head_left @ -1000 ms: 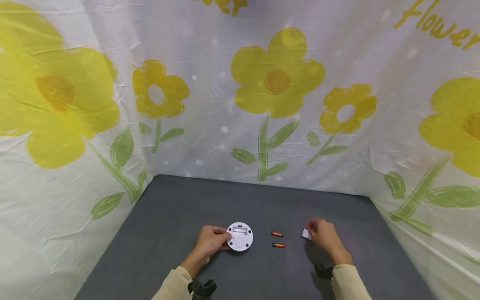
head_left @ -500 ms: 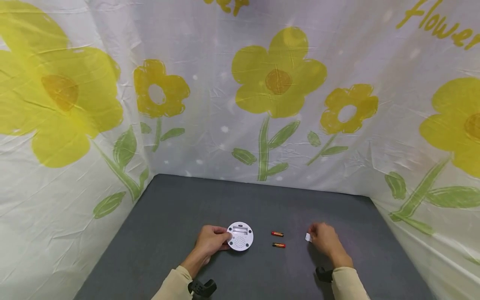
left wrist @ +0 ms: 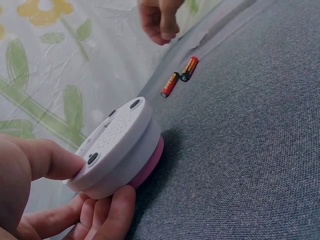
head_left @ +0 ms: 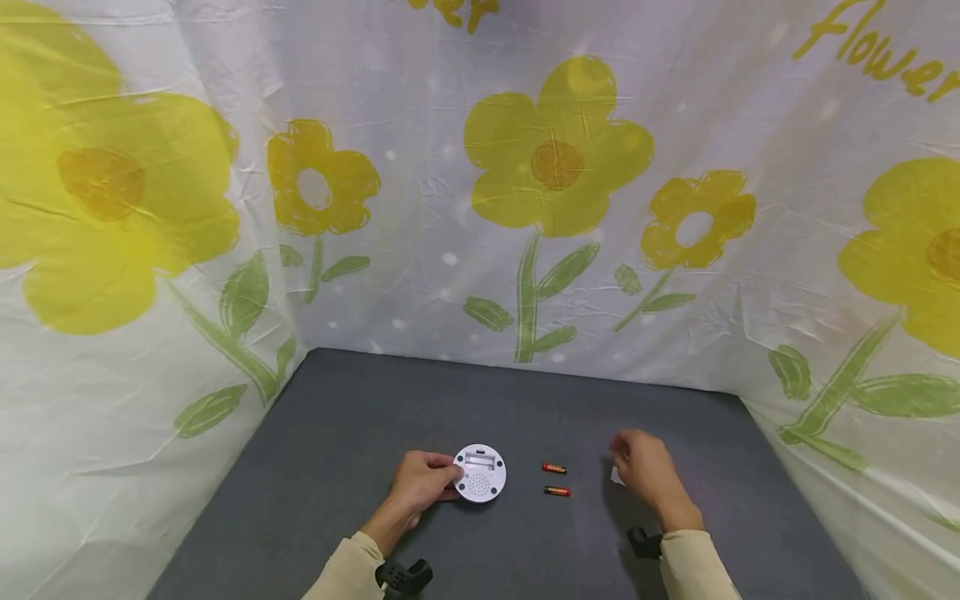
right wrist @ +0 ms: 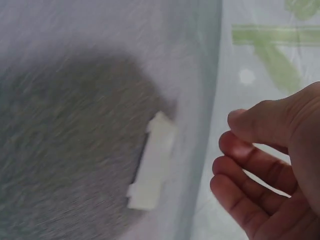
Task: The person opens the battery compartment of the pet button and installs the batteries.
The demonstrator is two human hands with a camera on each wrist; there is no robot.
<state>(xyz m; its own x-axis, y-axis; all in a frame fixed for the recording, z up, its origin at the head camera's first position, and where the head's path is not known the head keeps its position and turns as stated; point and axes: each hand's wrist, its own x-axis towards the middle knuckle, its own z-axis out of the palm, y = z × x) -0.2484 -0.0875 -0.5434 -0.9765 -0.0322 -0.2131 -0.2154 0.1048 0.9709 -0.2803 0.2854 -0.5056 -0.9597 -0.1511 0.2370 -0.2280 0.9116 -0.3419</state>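
Note:
My left hand (head_left: 420, 485) pinches the rim of a round white device (head_left: 489, 482), thumb on its upper face and fingers beneath. That face shows an uncovered battery compartment (head_left: 480, 461), speaker holes and dark feet; a pink part (left wrist: 147, 170) shows underneath in the left wrist view. To the right, my right hand (head_left: 648, 473) hovers with loosely bent fingers and nothing between them. Below it on the table lies a small white battery cover (right wrist: 154, 162), partly hidden by the hand in the head view.
Two red and black batteries, an upper battery (head_left: 554, 468) and a lower battery (head_left: 557, 491), lie between the hands on the dark grey table (head_left: 420, 392). A white curtain (head_left: 420, 275) with yellow flowers encloses the table's back and sides.
My right hand has let go of the battery cover and lifted slightly up and away from it. The left hand and the device have stayed put.

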